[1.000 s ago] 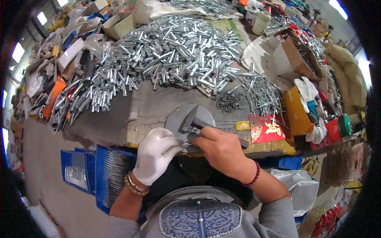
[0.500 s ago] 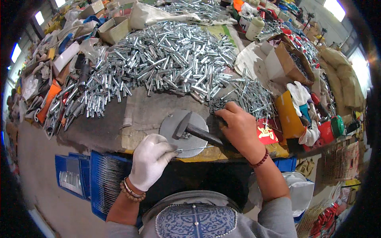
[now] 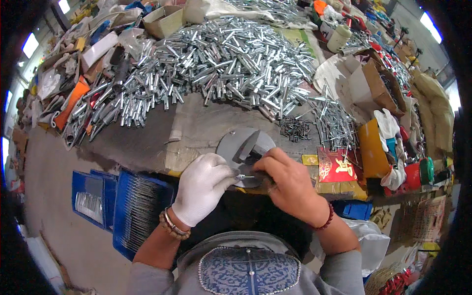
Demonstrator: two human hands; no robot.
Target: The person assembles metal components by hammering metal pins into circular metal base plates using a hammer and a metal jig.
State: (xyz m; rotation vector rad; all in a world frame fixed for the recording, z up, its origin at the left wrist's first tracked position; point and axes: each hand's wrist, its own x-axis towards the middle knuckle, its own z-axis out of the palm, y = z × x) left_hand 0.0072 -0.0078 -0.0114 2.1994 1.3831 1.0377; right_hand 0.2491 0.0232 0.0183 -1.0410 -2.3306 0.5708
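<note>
My left hand [image 3: 204, 187], in a white glove, pinches a thin metal rod [image 3: 247, 177] with a small fitting at its near end. My bare right hand [image 3: 290, 182] is closed at the rod's other end. Its fingertips are blurred, and anything small between them is hidden. Beyond both hands lies a round grey metal plate [image 3: 228, 147] at the bench edge. A hammer [image 3: 252, 146] has its dark head over this plate, while its handle disappears behind my right hand. I cannot tell whether that hand touches the handle.
A large heap of shiny metal tubes [image 3: 231, 64] covers the bench. Small dark pins [image 3: 295, 130] and thin rods [image 3: 334, 123] lie right of it, near a red packet [image 3: 337, 164]. Blue bins [image 3: 118, 211] with metal rods stand at lower left; a cardboard box [image 3: 376, 88] sits right.
My right hand has come from the pile of dark pins leftward and nearer, to the rod beside my left hand. The hammer head looks slightly turned. The whole view has shifted.
</note>
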